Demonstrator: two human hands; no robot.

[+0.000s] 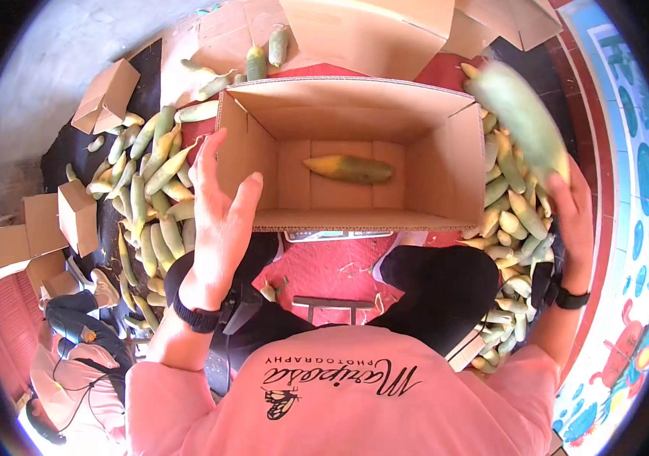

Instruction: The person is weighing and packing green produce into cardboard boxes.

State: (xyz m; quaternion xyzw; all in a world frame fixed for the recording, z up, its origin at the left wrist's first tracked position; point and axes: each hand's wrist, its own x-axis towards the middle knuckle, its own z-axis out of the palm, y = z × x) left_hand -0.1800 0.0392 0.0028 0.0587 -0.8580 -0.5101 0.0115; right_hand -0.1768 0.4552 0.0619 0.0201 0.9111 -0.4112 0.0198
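Note:
In front of me a cardboard box [353,111] stands with its top uncovered. One green radish [358,170], yellowish at its tapered end, lies on the box's floor. Beside the box's left wall is my left hand [216,208], fingers spread and thumb over the near left corner. Whether it touches the cardboard I cannot tell. My right hand [572,199] grips the lower end of a large, motion-blurred green radish [518,117], raised to the right of the box. Part of a scale [335,235] shows under the box's near edge.
Radish heaps lie left [148,188] and right [509,216] of the box. Small cartons [76,219] stand at the left, and a larger carton [370,34] lies beyond. A seated person [82,376] is at lower left. A painted wall [640,216] bounds the right.

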